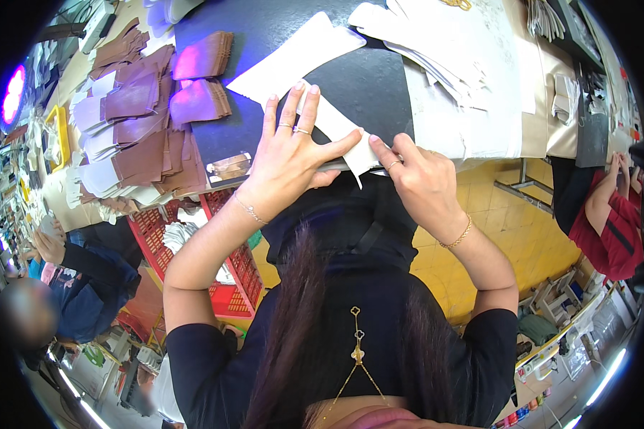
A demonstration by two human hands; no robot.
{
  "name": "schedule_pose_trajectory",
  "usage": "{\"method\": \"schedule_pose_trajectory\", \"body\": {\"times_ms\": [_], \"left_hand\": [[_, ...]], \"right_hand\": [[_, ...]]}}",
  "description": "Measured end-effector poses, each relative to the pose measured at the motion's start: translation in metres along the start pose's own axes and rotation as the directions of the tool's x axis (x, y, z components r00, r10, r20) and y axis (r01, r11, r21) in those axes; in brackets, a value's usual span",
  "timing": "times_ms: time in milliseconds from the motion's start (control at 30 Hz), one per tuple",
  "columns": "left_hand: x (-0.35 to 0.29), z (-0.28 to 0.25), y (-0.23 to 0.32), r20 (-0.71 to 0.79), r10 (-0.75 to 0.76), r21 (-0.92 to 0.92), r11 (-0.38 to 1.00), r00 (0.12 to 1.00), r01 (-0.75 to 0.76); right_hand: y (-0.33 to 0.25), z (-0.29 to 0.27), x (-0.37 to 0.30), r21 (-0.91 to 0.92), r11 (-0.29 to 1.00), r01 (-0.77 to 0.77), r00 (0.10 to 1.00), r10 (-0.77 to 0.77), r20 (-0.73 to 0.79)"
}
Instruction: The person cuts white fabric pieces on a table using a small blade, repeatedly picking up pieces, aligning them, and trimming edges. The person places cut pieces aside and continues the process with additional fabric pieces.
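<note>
A white curved flat piece point(293, 53) lies on the black work mat point(368, 79), its lower end reaching over the table's near edge. My left hand point(291, 139) lies across it with fingers stretched out and thumb pointing right. Against the strip's lower end, my right hand point(418, 168) pinches the white edge between thumb and curled forefinger. A narrow tip of the strip hangs down between the two hands. To the far right of the mat rests a fanned stack of similar white pieces point(436, 61).
Stacks of brown and white cut pieces point(132, 107) cover the table's left side. Two small brown stacks point(200, 100) sit on the mat. A red plastic crate point(218, 272) stands below, holding white pieces. Co-workers sit at the left point(86, 279) and the right point(608, 222).
</note>
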State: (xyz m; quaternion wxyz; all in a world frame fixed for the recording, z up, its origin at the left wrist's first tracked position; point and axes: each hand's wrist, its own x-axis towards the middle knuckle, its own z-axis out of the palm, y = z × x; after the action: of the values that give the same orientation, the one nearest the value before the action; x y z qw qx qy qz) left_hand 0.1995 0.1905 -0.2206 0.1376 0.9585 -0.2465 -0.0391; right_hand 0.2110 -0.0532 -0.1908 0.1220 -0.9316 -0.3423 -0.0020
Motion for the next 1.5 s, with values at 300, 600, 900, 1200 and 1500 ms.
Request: {"method": "schedule_pose_trajectory", "body": {"times_ms": [300, 600, 900, 1200, 1500], "left_hand": [[-0.001, 0.019, 0.037, -0.002, 0.065, 0.102, 0.993, 0.998, -0.064], [0.000, 0.013, 0.039, 0.001, 0.059, 0.152, 0.987, 0.998, -0.058], [0.025, -0.005, 0.020, -0.052, 0.098, -0.036, 0.994, 0.994, -0.100], [0.036, -0.010, 0.020, -0.090, 0.081, -0.231, 0.968, 0.993, -0.100], [0.026, -0.023, 0.026, -0.092, 0.079, -0.321, 0.941, 0.993, -0.105]], "right_hand": [[0.010, 0.003, -0.011, 0.009, 0.999, 0.032, 0.999, -0.032, 0.009], [0.018, 0.000, -0.039, 0.026, 0.999, 0.034, 0.999, -0.033, -0.018], [0.016, -0.003, -0.044, 0.073, 0.991, -0.110, 0.987, 0.117, -0.111], [-0.010, -0.002, -0.058, 0.384, 0.809, -0.445, 0.870, 0.492, -0.026], [-0.020, 0.006, -0.042, 0.511, 0.688, -0.515, 0.815, 0.578, 0.043]]}}
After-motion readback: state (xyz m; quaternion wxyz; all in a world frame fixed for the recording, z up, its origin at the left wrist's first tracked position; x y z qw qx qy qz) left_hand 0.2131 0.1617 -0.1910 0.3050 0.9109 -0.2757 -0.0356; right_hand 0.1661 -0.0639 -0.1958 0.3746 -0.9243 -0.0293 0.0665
